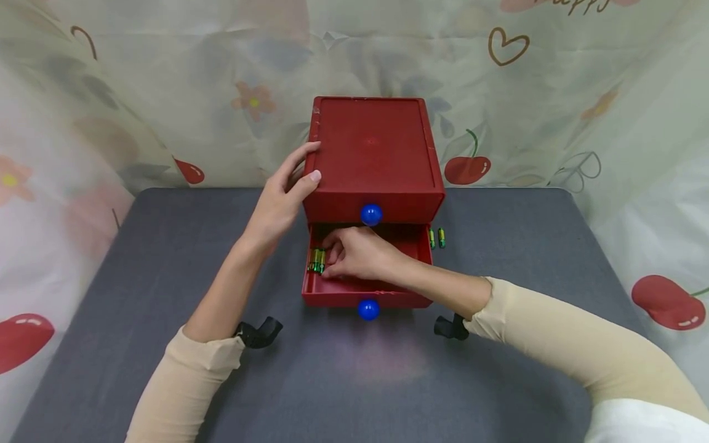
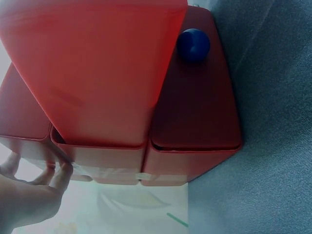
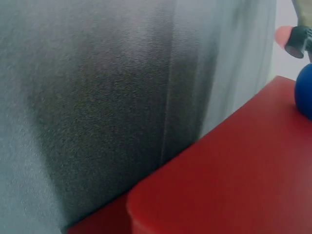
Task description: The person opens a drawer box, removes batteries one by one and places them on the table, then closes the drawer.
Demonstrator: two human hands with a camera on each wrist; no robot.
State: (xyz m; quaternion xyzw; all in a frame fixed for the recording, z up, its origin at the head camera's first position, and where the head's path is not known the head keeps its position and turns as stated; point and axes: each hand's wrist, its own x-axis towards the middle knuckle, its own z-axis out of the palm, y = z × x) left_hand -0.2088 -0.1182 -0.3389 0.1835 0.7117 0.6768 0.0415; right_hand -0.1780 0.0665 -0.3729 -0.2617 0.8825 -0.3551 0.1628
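A red cabinet (image 1: 371, 144) stands at the back of the table with one drawer (image 1: 407, 246) pulled out below its top drawer. My left hand (image 1: 279, 197) rests against the cabinet's left side, thumb and fingers at the upper edge; in the left wrist view its fingers (image 2: 59, 178) touch the side wall. Inside the drawer, my right hand (image 1: 360, 253) pinches the ends of a green-and-yellow battery (image 1: 322, 261) between thumb and fingers. Another battery (image 1: 314, 261) lies alongside it, by the drawer's left wall. The right wrist view does not show the right hand's fingers.
Two more green batteries (image 1: 441, 237) lie on the grey table (image 1: 498, 246) right of the drawer. Blue ball knobs (image 1: 372, 215) stick out from the drawer fronts. A patterned curtain (image 1: 221, 92) hangs behind the table. Black wrist cameras (image 1: 259, 333) jut from both sleeves.
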